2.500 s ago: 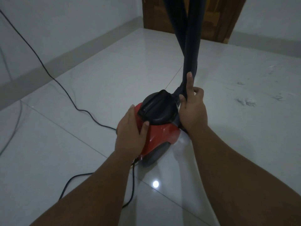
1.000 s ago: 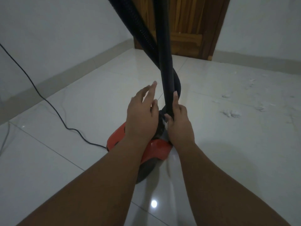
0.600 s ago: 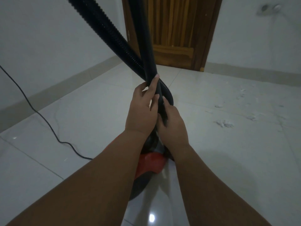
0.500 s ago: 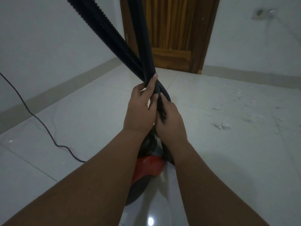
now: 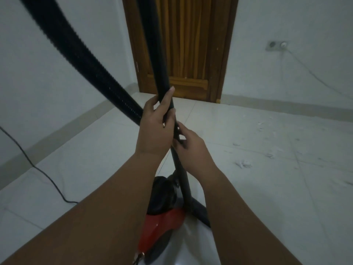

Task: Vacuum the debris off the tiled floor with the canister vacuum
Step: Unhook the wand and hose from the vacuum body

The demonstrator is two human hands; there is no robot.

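Left hand (image 5: 155,129) grips the black wand (image 5: 159,60); right hand (image 5: 192,148) clasps it just below – the red canister vacuum (image 5: 162,224) sits beneath both, debris (image 5: 243,163) right of the grip

This was a dimly lit room in a home. The tiled floor (image 5: 267,188) was laid with large, glossy, pale squares and thin grout lines. A low skirting (image 5: 277,107) ran along the foot of plain white walls (image 5: 57,83). On the far side, a brown wooden door (image 5: 193,44) with upright slats stood closed in its darker frame (image 5: 227,54). To its right sat a double wall socket (image 5: 277,45), with a thin cable (image 5: 313,73) trailing down from it. A red canister vacuum (image 5: 162,224) with a black tube (image 5: 162,64) stood on the tiles. A black power cord (image 5: 45,175) snaked along the left, and white debris (image 5: 243,163) lay scattered to the right.
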